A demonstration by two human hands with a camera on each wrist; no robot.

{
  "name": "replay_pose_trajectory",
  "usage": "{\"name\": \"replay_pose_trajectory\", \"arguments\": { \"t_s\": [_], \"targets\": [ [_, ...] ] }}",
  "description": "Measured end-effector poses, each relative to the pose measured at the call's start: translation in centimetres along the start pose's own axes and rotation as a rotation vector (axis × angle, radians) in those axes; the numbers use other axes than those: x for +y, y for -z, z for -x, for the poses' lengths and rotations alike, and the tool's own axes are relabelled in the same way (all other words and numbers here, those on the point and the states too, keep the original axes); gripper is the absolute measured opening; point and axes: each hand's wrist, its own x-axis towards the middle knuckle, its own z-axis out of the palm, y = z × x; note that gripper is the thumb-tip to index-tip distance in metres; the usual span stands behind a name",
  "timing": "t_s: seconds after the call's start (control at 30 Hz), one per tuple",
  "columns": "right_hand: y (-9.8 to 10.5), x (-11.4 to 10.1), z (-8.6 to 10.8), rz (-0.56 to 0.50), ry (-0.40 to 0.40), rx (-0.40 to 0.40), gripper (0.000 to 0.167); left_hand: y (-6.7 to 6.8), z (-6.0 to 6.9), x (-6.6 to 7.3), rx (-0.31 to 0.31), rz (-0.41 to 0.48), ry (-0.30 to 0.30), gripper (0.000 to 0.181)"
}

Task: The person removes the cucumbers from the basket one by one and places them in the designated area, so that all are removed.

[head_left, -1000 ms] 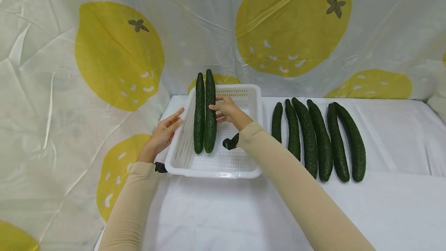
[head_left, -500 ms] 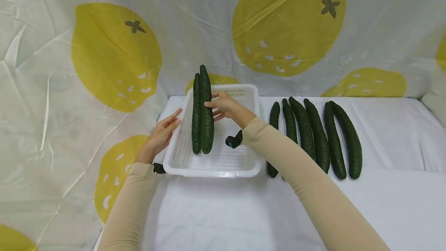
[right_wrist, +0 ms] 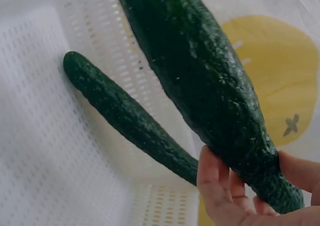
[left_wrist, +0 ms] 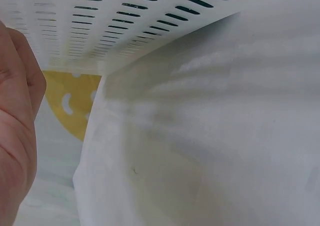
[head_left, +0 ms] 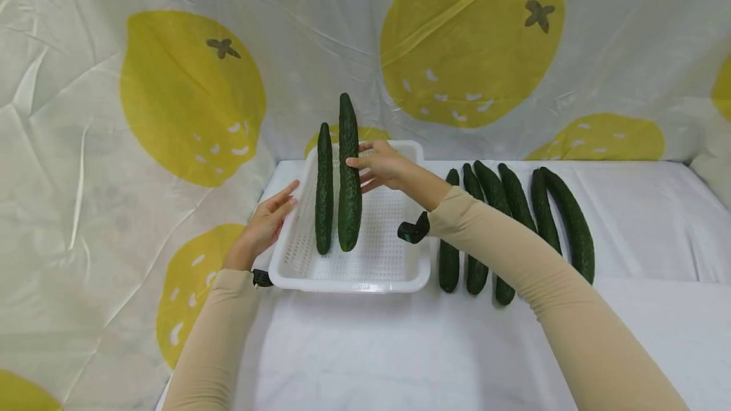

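My right hand grips a long dark green cucumber, thumb on one side and fingers on the other. In the right wrist view this cucumber is raised above the white plastic basket. A second cucumber lies inside the basket, along its left side, to the left of the held one. My left hand rests against the basket's left side with its fingers extended. In the left wrist view only part of the left hand shows, beside the slotted basket wall.
Right of the basket, several more cucumbers lie side by side on the white tablecloth, partly hidden by my right sleeve. A lemon-print cloth hangs behind and to the left of the table.
My right hand first shifted slightly left, then lifted its cucumber up and to the right. It now stands apart from the one in the basket. The left hand has stayed put.
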Motion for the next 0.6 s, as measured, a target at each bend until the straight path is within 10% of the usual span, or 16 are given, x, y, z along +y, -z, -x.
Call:
{"name": "replay_pose_trajectory", "arguments": {
  "t_s": [0.6],
  "targets": [
    [3.6,-0.7,4.8,-0.022,0.084,-0.035,0.065,-0.2,-0.1,-0.2,0.007,0.019,-0.017,0.056]
  ]
}}
